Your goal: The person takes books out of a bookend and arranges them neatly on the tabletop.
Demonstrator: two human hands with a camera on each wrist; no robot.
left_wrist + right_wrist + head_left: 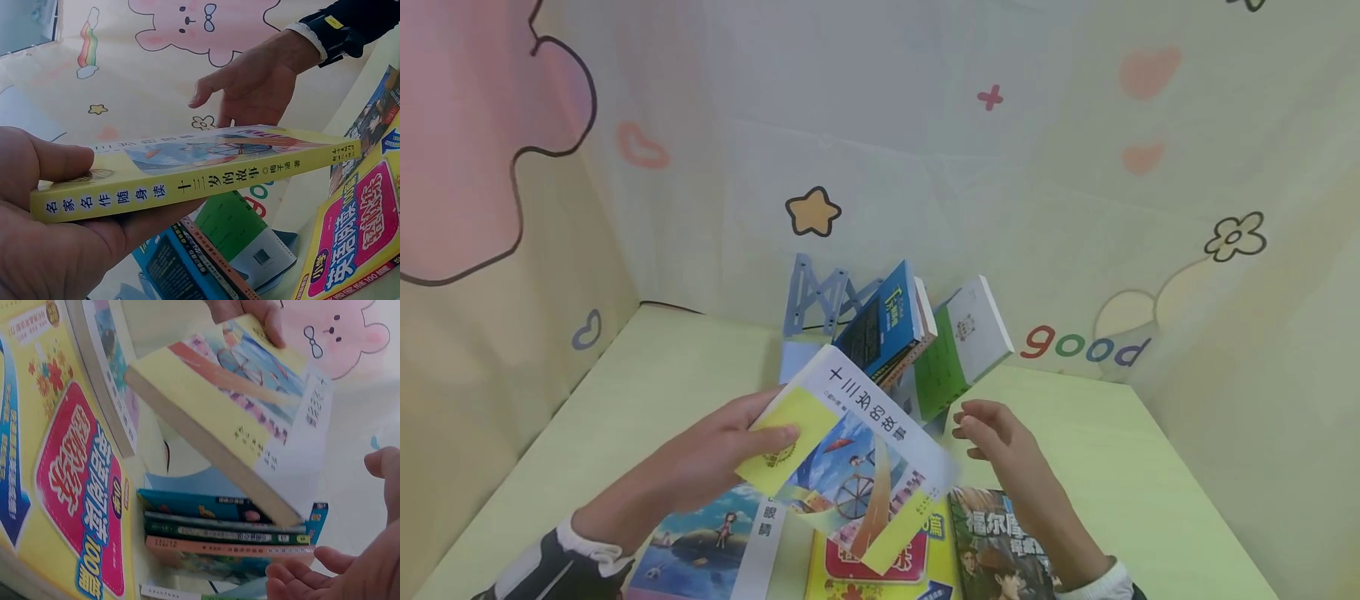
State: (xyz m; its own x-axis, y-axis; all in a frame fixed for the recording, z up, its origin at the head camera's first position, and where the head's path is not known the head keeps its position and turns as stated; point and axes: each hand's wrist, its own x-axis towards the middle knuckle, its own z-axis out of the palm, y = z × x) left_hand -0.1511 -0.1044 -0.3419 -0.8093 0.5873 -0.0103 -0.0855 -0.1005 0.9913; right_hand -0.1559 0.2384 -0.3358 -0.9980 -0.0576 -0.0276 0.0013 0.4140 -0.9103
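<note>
A yellow and white paperback book (857, 458) with a picture cover is held up and tilted in my left hand (722, 450). The thumb presses on its cover, and the fingers support it from below, as the left wrist view shows along the yellow spine (206, 178). My right hand (1011, 450) hovers just beyond the book's right end, apart from it, fingers loosely bent and holding nothing. In the right wrist view the same book (237, 406) hangs in front of the right hand (350, 562), with a gap between them.
Behind, a blue-grey folding book stand (816, 300) bears leaning books, among them a blue book (880, 325) and a green and white book (962, 350). In front lie a sea-picture book (707, 542), a yellow workbook (880, 567) and a dark comic-style book (992, 550). Printed curtains surround the table (647, 367).
</note>
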